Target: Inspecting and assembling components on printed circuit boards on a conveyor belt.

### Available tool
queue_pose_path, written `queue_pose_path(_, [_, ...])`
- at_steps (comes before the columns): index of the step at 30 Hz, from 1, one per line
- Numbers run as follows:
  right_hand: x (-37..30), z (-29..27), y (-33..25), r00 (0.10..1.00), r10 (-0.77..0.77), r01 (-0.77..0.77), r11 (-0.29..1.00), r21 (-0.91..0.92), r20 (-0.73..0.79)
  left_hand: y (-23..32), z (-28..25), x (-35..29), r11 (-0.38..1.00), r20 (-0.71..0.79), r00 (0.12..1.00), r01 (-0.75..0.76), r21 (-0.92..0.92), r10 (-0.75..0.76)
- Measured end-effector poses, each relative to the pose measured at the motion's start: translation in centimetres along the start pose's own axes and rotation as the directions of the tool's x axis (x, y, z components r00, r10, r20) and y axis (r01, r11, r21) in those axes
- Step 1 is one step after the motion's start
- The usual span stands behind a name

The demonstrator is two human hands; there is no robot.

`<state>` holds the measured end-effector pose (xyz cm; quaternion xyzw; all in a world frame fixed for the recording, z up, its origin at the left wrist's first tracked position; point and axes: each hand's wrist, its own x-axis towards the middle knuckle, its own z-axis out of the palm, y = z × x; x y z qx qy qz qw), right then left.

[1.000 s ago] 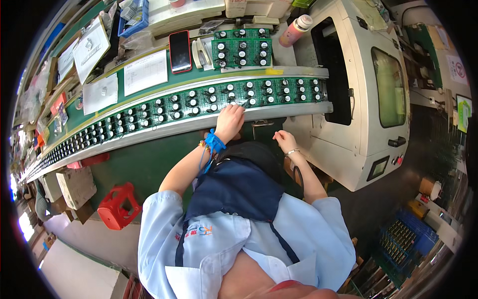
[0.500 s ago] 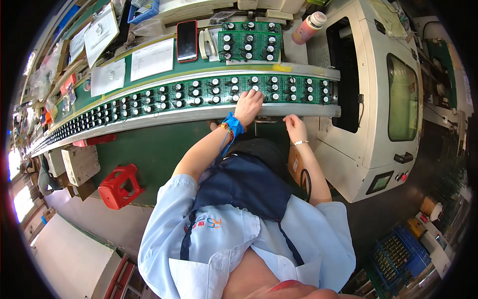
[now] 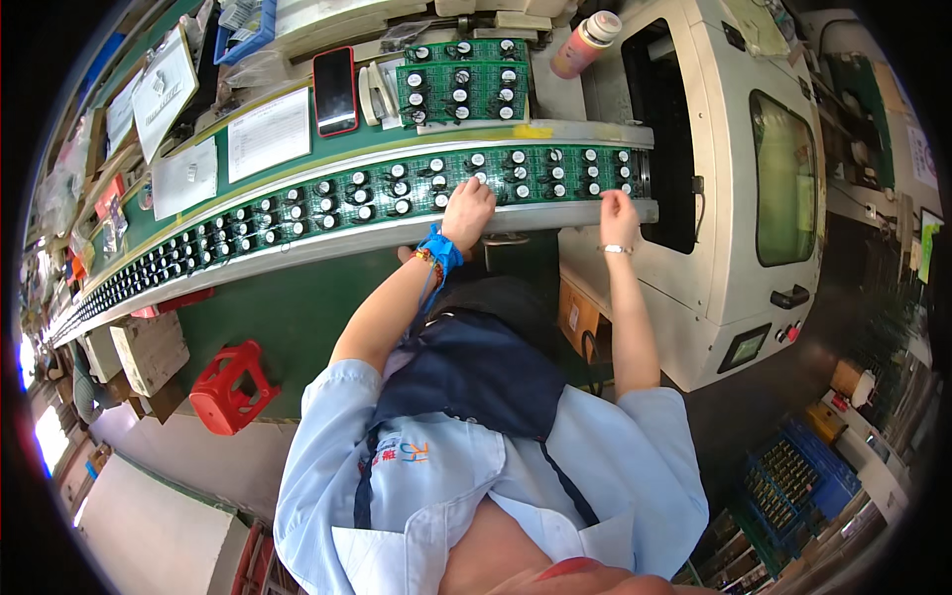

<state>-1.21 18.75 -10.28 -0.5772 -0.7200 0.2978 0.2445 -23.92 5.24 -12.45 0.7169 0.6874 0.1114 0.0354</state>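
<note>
A long row of green circuit boards [image 3: 536,186] with round white-topped black parts fills the conveyor track from far left to the machine. My left hand [image 3: 469,210], blue band at its wrist, rests over the track's near rail. Its fingers are curled together at the near edge of a board; what they grip, if anything, is hidden. Farther right, my right hand [image 3: 619,218] is over the same rail near the machine's opening, fingers closed and bent up. Anything between these fingertips is too small to make out.
The cream machine [image 3: 729,297] stands at the right, its dark opening facing the track. Behind the track are stacked circuit boards [image 3: 462,87], a phone [image 3: 334,91], paper sheets [image 3: 269,135] and a pink bottle [image 3: 585,46]. A red stool [image 3: 233,387] is at lower left.
My right hand has risen from below the near rail onto it, moving right toward the machine. My left hand stays at the boards' near edge. The whole view has shifted slightly.
</note>
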Motion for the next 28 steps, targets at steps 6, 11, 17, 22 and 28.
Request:
queue_pose_path(6, [7.1,-1.0,6.1,0.982,-0.111,0.07,0.966,-0.248,-0.156,0.5,-0.3,0.3,1.0,0.105,0.995,0.003,-0.021,-0.001])
queue_pose_path(11, [10.2,-0.5,10.0,0.977,0.198,-0.174,0.956,-0.237,0.081,-0.3,-1.0,-2.0,0.995,-0.022,0.995,-0.096,-0.016,0.095])
queue_pose_path(17, [11.0,-1.3,9.5,0.842,0.464,-0.452,0.885,-0.112,0.274,0.1,-1.0,-2.3,0.988,0.021,0.993,-0.117,0.103,0.115])
queue_pose_path(22, [11.9,-3.1,9.9,0.804,0.483,-0.503,0.863,-0.035,0.347,0.1,-1.4,-2.1,0.977,0.056,0.987,-0.154,0.148,0.147])
queue_pose_path(28, [12.5,-4.2,11.5,0.648,0.514,-0.688,0.712,0.141,0.562,0.0,-1.1,-2.1,0.974,0.068,0.985,-0.168,0.153,0.159])
